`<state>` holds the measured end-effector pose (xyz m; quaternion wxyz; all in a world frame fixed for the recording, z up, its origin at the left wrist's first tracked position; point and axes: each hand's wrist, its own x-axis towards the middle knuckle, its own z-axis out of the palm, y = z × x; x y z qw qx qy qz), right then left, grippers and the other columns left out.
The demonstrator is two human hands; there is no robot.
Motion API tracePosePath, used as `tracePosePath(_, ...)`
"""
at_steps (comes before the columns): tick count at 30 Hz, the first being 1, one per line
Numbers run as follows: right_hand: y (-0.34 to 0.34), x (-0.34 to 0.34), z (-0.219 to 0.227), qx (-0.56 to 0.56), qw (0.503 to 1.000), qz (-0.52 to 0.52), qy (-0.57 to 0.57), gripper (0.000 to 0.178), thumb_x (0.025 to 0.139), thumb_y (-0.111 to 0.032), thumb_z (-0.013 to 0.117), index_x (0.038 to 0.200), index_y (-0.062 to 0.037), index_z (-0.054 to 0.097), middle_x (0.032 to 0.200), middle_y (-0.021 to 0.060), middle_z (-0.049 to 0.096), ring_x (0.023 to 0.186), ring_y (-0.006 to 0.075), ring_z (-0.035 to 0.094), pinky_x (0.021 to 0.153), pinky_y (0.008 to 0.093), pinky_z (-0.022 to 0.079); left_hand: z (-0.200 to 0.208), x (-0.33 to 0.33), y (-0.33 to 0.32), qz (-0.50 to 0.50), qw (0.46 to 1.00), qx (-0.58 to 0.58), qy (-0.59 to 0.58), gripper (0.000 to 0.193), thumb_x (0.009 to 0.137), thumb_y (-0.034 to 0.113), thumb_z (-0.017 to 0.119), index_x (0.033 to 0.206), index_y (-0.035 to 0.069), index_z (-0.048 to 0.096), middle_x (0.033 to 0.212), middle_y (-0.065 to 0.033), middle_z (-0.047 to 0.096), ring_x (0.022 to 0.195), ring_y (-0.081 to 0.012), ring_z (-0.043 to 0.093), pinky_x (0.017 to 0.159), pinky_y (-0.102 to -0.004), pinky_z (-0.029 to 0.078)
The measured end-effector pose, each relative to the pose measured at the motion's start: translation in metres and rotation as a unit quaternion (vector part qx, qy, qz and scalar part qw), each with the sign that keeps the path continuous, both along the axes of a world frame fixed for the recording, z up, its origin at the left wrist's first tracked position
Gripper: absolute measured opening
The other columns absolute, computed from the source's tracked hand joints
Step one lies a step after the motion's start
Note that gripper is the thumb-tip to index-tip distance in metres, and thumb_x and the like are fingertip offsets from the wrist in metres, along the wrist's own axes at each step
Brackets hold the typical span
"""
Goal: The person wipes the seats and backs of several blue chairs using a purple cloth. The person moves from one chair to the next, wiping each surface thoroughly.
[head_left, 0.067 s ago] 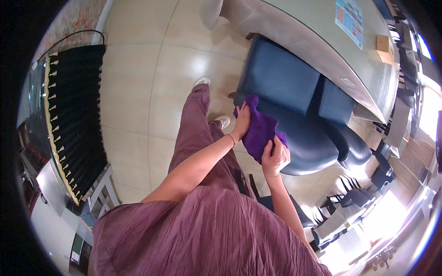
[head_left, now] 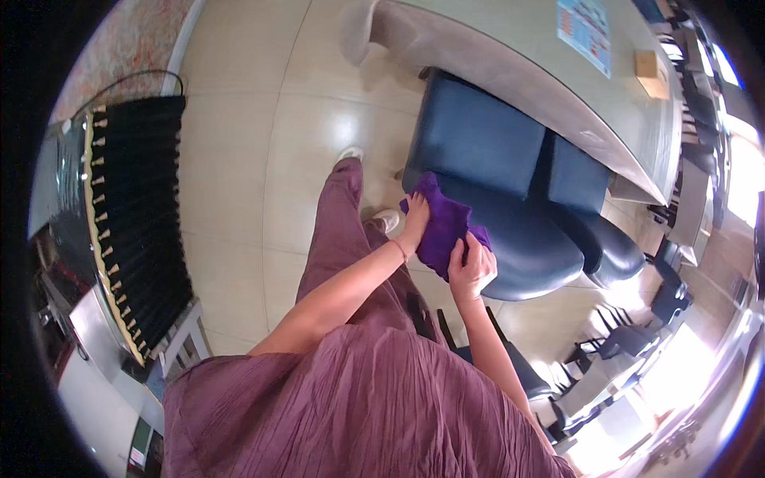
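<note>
A purple cloth stretches between my two hands, in front of my body and over the seat of a dark blue chair. My left hand grips its left side, the fingers laid along the fabric. On the other side my right hand pinches the lower right edge between thumb and fingers. Folds in the cloth hide some fingertips of both hands. The cloth looks folded or bunched, with a loose corner pointing up past my left hand.
A second blue chair stands beside the first. Behind them a table carries a printed sheet and a small wooden box. At the left is a table or counter with a black pleated skirt. Tiled floor lies between.
The view has shifted slightly, so the surroundings sit a little lower and to one side. Both hands keep hold of the purple cloth, and its shape is nearly the same.
</note>
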<state>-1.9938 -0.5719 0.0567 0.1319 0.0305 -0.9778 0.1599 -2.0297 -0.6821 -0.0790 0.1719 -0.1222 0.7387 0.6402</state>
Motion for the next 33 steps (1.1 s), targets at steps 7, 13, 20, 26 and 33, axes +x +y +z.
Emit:
tracePosePath(7,0.006,-0.002,0.003,-0.045,0.999,0.018,-0.008,0.016,0.089,-0.015,0.07,0.103,-0.0088,0.068,0.075,0.0054,0.067,0.065,0.0245,0.065,0.063,0.0383,0.049,0.075,0.012,-0.009,-0.061,0.983,-0.134,0.114,0.042,0.098,0.026,0.053,0.125,-0.006,0.054,0.139,-0.0318,0.048,0.133,-0.0515,0.04,0.11,-0.0528,0.036)
tracePosePath(13,0.078,0.038,0.0,-0.005,0.996,-0.093,0.001,0.013,0.092,-0.024,0.07,0.097,-0.0121,0.068,0.079,0.0064,0.07,0.068,0.0266,0.068,0.063,0.0405,0.051,0.156,0.022,0.012,-0.255,0.869,-0.358,0.228,0.053,0.091,0.031,0.063,0.127,-0.009,0.058,0.157,-0.0267,0.032,0.147,-0.0549,0.021,0.115,-0.0638,0.028)
tracePosePath(20,0.179,0.075,0.008,0.006,0.967,-0.254,0.024,0.013,0.097,-0.025,0.065,0.1,-0.0126,0.064,0.078,0.0102,0.07,0.071,0.0319,0.068,0.065,0.0436,0.052,0.157,0.032,0.07,-0.443,0.74,-0.329,0.385,0.079,0.087,0.061,0.064,0.144,0.008,0.052,0.154,-0.0243,0.039,0.146,-0.0481,0.027,0.115,-0.069,0.023)
tracePosePath(26,0.167,0.073,-0.003,-0.043,0.947,-0.317,0.028,0.011,0.099,-0.022,0.061,0.099,-0.0108,0.062,0.084,0.0112,0.069,0.077,0.0334,0.068,0.072,0.0453,0.05,0.139,0.019,0.073,-0.446,0.741,-0.301,0.401,0.088,0.078,0.066,0.069,0.141,0.006,0.054,0.146,-0.0287,0.046,0.14,-0.0486,0.039,0.113,-0.0627,0.032)
tracePosePath(33,0.164,0.072,0.0,-0.06,0.941,-0.331,0.049,0.011,0.098,-0.023,0.062,0.099,-0.012,0.062,0.084,0.009,0.07,0.077,0.0302,0.068,0.072,0.0432,0.049,0.145,0.019,0.075,-0.447,0.736,-0.304,0.406,0.089,0.077,0.062,0.074,0.139,0.001,0.054,0.146,-0.0269,0.049,0.138,-0.0456,0.043,0.114,-0.0579,0.034)
